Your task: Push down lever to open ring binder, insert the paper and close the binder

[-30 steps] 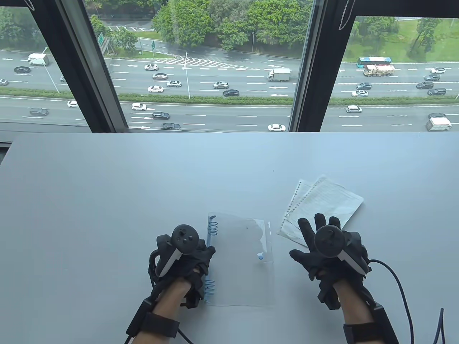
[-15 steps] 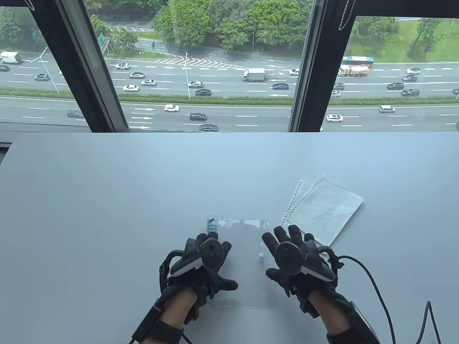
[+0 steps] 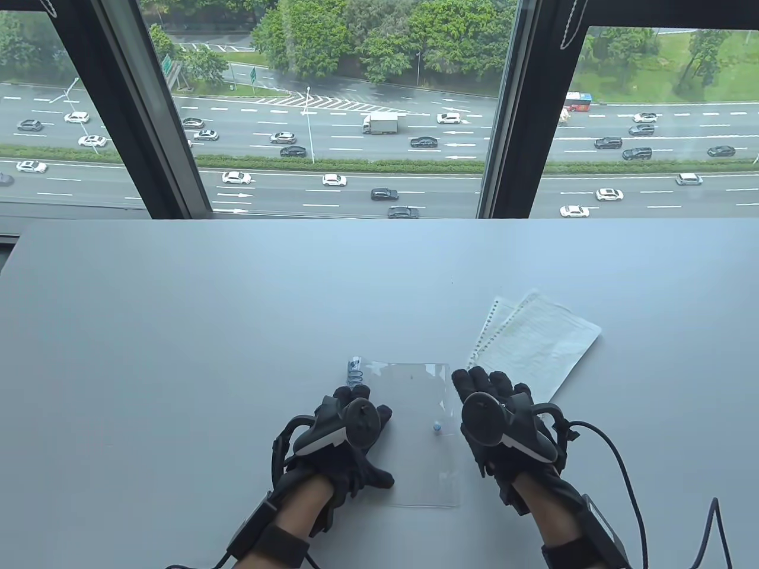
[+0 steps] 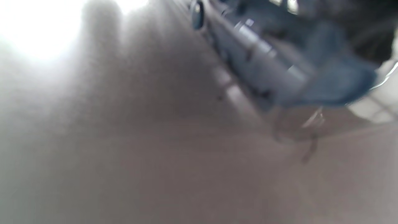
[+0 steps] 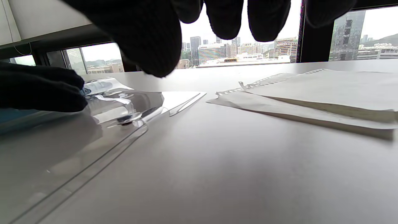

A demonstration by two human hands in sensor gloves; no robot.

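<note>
A clear plastic ring binder (image 3: 415,462) lies shut near the table's front edge, with blue rings (image 3: 354,373) along its left side and a small blue snap (image 3: 437,427) near its right edge. My left hand (image 3: 356,415) lies flat on the cover beside the spine, fingers straight and thumb spread out. My right hand (image 3: 486,394) rests at the cover's right edge with fingers straight; in the right wrist view its fingertips (image 5: 224,18) hover over the table beside the cover (image 5: 130,102). The punched paper (image 3: 536,344) lies to the right. The left wrist view shows the blue ring mechanism (image 4: 264,62), blurred.
The grey table (image 3: 178,332) runs back to a window (image 3: 379,106) over a road. Glove cables (image 3: 622,468) trail from my right wrist toward the front right corner.
My left hand has moved from the spine's left side onto the cover. My right hand has come left from the paper to the binder's right edge. The binder has shifted slightly right.
</note>
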